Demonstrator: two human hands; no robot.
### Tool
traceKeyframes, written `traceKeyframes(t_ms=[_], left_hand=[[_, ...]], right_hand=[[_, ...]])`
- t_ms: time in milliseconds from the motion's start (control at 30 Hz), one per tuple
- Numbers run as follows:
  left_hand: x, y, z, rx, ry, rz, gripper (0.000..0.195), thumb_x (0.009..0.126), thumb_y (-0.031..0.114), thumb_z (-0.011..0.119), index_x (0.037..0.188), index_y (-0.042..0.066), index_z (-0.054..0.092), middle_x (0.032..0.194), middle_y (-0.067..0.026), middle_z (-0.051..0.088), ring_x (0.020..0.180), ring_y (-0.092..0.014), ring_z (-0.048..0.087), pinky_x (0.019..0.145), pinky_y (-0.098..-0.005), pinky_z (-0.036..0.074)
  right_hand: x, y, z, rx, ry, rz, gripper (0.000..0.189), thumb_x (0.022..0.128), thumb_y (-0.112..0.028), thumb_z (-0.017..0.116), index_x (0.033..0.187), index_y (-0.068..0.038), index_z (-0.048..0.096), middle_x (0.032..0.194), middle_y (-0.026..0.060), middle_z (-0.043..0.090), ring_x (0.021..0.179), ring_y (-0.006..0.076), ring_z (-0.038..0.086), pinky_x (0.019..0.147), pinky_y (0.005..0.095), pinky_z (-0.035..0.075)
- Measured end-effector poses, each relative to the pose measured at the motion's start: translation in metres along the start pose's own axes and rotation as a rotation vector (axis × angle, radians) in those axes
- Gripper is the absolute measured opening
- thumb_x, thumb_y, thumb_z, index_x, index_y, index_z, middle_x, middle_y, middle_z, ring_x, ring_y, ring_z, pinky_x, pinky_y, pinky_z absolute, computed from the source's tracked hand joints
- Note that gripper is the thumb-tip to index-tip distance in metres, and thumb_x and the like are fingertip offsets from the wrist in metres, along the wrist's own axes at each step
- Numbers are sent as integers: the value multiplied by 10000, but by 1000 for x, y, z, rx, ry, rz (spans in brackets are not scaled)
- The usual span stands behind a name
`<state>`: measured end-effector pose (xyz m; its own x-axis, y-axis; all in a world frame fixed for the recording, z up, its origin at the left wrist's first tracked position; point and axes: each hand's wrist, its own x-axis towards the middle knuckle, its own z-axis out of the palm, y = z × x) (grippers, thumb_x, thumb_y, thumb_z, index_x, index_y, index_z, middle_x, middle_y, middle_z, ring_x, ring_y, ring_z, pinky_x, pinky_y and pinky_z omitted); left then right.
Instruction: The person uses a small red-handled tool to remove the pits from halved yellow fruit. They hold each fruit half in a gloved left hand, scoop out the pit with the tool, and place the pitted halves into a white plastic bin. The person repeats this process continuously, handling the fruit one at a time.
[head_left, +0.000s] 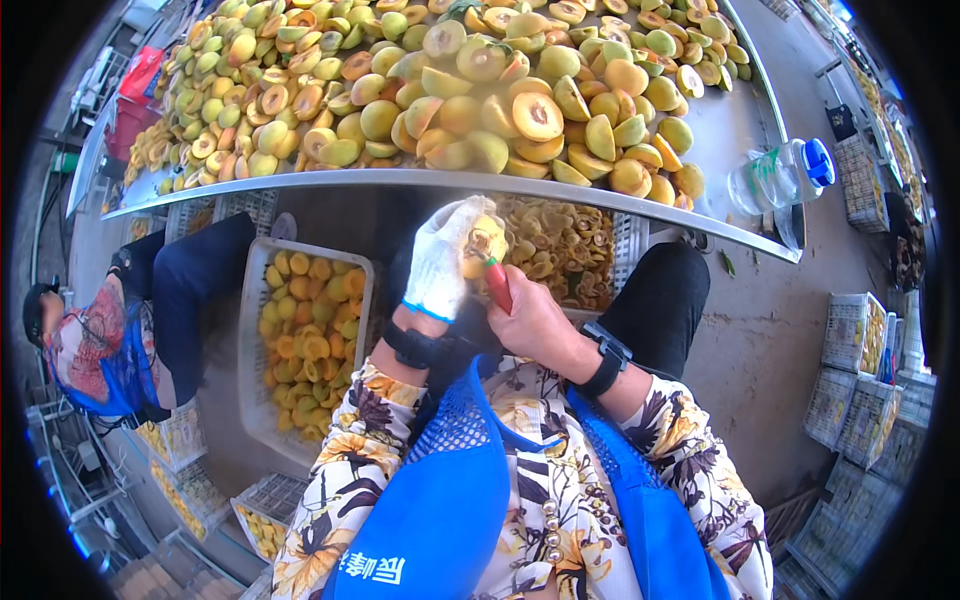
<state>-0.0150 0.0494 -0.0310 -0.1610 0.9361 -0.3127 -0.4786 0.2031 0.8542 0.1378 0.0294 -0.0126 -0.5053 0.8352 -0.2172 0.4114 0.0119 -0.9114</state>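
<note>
In a white knit glove, my left hand (448, 251) grips a yellow stone-fruit half (486, 238), cut face turned towards the right. My bare right hand (536, 319) is closed around the red handle of a small pitting tool (498, 285). Its tip meets the middle of the fruit, and the exact shape of the blade is hard to make out. Both hands are just below the metal edge of a table (420, 178) heaped with halved yellow-green stone fruit (536, 116). Under that edge, a crate (628, 251) holds fruit pieces (562, 247), partly hidden by my hands.
A white plastic tub (251, 360) of fruit halves (311, 337) stands on the floor to my left. Beyond it sits another person (112, 345) in a blue vest. A clear bottle (772, 178) lies on the table's right corner. Stacked fruit crates (855, 375) stand at right.
</note>
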Motion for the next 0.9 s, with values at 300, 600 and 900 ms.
traceKeyframes(t_ms=[300, 600, 900], left_hand=[[-6, 2, 9, -79, -21, 24, 237, 922, 198, 569, 977, -21, 642, 857, -107, 671, 721, -166, 641, 645, -269, 523], [1, -4, -1, 342, -173, 185, 186, 913, 140, 558, 939, -18, 653, 824, -75, 668, 740, -133, 630, 682, -258, 508], [-5, 2, 5, 212, -25, 147, 252, 951, 250, 514, 966, 17, 609, 863, -107, 653, 771, -186, 612, 700, -298, 504]], right_hand=[[-4, -7, -8, 226, -148, 173, 158, 810, -87, 551, 945, -11, 523, 733, 108, 572, 686, 203, 579, 653, 347, 474], [-7, -6, -11, 207, -167, 192, 169, 793, -80, 546, 935, 9, 524, 768, 157, 593, 726, 258, 599, 681, 363, 475], [3, -7, -14, 203, -227, 110, 198, 780, -66, 534, 952, 29, 506, 751, 210, 610, 732, 349, 644, 652, 425, 496]])
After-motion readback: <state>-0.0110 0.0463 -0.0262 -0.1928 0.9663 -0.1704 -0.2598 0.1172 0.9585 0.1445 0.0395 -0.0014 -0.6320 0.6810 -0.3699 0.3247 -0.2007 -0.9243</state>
